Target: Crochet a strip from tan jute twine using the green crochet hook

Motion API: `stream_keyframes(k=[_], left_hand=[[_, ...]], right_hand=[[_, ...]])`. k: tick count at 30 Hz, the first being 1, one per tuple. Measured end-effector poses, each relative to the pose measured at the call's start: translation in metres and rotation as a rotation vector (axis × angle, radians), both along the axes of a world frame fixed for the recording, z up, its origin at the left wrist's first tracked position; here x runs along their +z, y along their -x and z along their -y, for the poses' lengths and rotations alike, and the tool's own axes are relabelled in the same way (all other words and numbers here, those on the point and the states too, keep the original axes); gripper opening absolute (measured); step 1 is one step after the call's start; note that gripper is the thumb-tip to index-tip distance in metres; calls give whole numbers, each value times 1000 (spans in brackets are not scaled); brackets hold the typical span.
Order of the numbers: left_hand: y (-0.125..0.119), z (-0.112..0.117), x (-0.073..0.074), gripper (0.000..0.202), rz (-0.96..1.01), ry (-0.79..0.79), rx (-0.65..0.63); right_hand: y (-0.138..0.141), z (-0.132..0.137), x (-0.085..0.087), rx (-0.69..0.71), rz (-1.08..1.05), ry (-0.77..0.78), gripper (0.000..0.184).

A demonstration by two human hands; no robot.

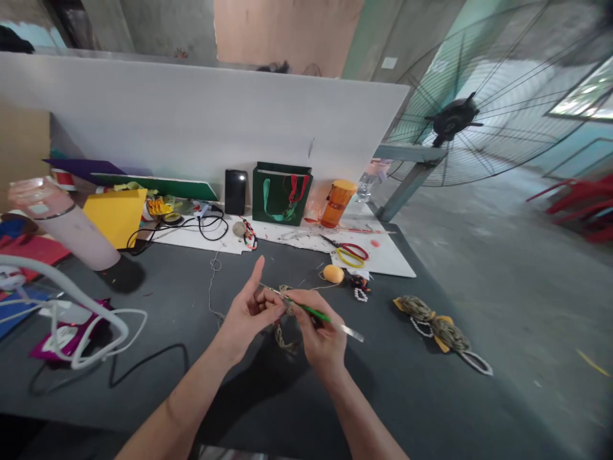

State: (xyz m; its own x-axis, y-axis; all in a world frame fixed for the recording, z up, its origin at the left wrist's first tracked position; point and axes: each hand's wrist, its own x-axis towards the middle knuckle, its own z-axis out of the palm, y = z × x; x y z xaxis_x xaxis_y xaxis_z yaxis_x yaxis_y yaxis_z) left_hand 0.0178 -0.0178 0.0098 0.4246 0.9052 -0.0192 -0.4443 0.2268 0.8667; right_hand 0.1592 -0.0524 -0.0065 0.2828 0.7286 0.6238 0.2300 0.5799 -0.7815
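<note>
My right hand (323, 332) is closed around a crochet hook (317, 313) with a green grip and a silver shaft, its tip pointing up and left. My left hand (249, 316) pinches a small piece of grey-beige yarn work (286, 342) between thumb and fingers, with the index finger stretched upward. Part of the piece hangs below the fingertips. Both hands meet above the dark table, and the fingers hide most of the stitches. A thin grey strand (211, 287) lies on the table left of my left hand. Just beyond my right hand sits a yellow-orange egg-shaped object (334, 274).
Scissors (352, 250) with red and yellow handles lie on a white board. Behind stand a green gift bag (282, 195), a phone (235, 191) and an orange bottle (338, 203). Bundled cord (433, 326) lies right; a pink tumbler (71, 223) and white cable (96, 306) are left.
</note>
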Motion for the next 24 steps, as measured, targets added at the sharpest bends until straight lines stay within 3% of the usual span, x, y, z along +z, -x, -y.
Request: stream_keyframes(k=[2,4,7,11,15,19,24], left_hand=[[-1,0,0,110,12,4,-9],[-1,-1,0,112,22,26,-29],[-1,-1,0,116,31,80,-66],[1,-1,1,111,22,117,-78],[2,-2,0,104,-12,111,-112],[5,-4,-2,96,-15,95,-112],[5,-2,-1,92,10,130,-112]], right_hand=[[1,1,-2,-47,87,-103,20],[2,1,-5,-74,45,-107,22],[5,1,-8,-65,-132,-10,17],[7,0,-6,50,-394,159,2],[10,0,2,118,-589,283,16],[10,0,6,145,-655,330,23],[9,2,1,151,-612,323,19]])
